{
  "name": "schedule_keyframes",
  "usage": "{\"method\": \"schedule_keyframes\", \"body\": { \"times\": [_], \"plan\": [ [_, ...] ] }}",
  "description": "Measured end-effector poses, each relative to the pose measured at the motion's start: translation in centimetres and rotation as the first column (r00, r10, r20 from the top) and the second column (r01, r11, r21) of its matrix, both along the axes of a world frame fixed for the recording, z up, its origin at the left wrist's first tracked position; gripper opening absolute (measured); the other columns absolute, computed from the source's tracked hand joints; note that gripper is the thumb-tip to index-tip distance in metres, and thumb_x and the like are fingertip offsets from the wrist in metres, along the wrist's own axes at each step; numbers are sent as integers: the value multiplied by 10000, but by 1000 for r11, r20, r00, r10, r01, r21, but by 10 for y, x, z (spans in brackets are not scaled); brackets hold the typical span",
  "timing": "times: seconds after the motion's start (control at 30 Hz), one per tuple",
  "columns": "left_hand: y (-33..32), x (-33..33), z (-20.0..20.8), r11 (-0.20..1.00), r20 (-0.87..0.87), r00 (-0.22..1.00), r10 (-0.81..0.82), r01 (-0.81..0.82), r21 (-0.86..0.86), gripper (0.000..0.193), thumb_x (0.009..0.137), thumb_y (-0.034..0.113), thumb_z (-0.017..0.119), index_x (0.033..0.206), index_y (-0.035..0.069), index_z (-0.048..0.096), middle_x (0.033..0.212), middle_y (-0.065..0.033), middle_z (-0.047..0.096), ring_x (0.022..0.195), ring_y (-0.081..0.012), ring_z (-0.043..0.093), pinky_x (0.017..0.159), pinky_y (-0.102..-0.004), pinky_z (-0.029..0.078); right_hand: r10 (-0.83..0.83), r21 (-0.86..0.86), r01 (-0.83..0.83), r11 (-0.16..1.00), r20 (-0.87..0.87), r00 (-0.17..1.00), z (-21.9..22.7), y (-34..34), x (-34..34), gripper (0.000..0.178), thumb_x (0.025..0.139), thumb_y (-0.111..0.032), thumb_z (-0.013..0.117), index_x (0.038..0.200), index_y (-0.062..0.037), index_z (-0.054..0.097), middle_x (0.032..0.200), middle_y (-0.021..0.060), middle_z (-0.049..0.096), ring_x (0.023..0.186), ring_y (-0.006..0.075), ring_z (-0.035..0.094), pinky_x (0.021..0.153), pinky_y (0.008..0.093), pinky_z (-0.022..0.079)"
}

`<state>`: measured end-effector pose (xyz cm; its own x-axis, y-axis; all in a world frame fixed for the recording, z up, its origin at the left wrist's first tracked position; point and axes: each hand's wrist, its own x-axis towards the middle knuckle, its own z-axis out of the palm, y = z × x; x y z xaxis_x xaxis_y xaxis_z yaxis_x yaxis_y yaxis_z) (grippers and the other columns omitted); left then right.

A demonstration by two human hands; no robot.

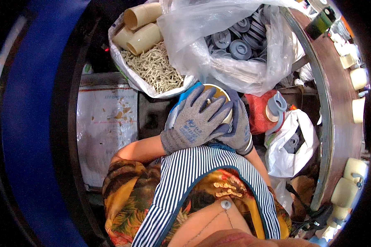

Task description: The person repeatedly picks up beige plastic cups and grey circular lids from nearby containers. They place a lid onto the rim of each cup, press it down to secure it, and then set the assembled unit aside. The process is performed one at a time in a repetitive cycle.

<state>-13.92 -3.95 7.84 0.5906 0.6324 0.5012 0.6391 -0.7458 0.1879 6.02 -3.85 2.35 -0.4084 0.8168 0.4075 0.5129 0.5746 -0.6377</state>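
Both of my hands wear grey knit gloves and meet in front of my chest on one cream cylindrical part point(217, 93). My left hand point(194, 121) lies across its top with fingers spread over it. My right hand point(238, 127) wraps its right side from below. Only the part's rim and a bit of its end face show between the fingers. Below the hands is my blue-and-white striped apron point(198, 173).
A white sack point(152, 74) holds small pale sticks and several cream tubes point(142, 29). A clear plastic bag point(235, 45) holds several grey round caps. A red bag point(259, 111) and a white bag point(292, 144) lie right. A curved brown table point(338, 103) carries cream parts.
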Motion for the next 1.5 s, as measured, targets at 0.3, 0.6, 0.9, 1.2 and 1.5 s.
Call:
{"method": "schedule_keyframes", "body": {
  "times": [0.3,0.6,0.9,1.2,1.5],
  "plan": [
    [15,6,-13,991,-170,977,-131,122,-58,405,774,485,667,918,108,628,855,-61,576,842,-255,584,805,-440,442,-25,-71,20,997,-61,998,-5,-3,6,1113,642,-430,855,1469,31,270,1493,254,340,1358,441,354,1138,499,275],
    [78,-37,-11,37,587,78,806,983,-181,426,981,512,486,824,132,597,589,44,439,436,-97,371,405,-247,293,91,-188,-101,977,-62,994,-5,6,5,1210,548,-473,909,1456,39,295,1433,241,420,1329,406,406,1126,480,302],
    [176,-160,-100,809,596,599,535,-158,-567,371,969,376,546,1204,97,617,1158,-115,658,1002,-195,633,887,-355,510,61,-282,-245,928,-533,844,-6,32,4,1157,544,-498,906,1423,32,372,1342,148,526,1255,276,498,1084,401,342],
    [90,-5,-69,129,802,523,288,809,-573,527,1017,309,435,1448,12,377,1422,-127,492,1280,-215,492,1097,-378,367,-297,-464,-70,883,-670,680,-39,30,50,830,724,-221,816,1420,-3,419,1394,125,501,1293,242,470,1063,393,383],
    [102,23,-113,414,734,679,-25,675,-610,536,807,238,747,1256,17,555,1208,-147,611,1119,-275,592,975,-377,452,-867,19,919,395,338,366,-142,8,229,690,839,-522,657,1274,-3,528,1196,250,589,1087,406,568,915,463,446]
  ]
}}
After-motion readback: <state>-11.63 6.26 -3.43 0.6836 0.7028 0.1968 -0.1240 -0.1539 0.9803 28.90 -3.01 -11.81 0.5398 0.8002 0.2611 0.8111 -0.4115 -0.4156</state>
